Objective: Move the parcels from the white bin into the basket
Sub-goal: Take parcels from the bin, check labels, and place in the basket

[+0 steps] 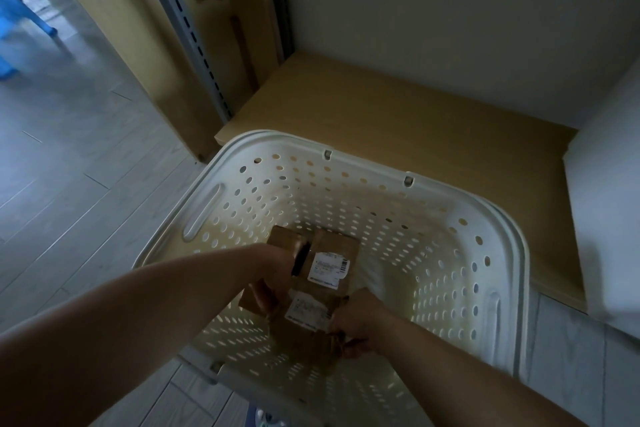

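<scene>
Cardboard parcel [304, 314] gripped by both hands [273, 274] – edges hidden in basket [498, 288]

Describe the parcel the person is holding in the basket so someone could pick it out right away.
Look inside the white perforated basket by the wooden shelf. Both hands reach in: it is the brown parcel between the left hand and right hand. The other labelled parcel lies farther back.

We see both bare forearms reaching in from the near edge, converging toward the middle. The left hand [273, 274] is turned knuckles up, its fingers [261, 296] curled down in a grip. The right hand [360, 319] sits just right of it, fingers curled in a grip too
</scene>
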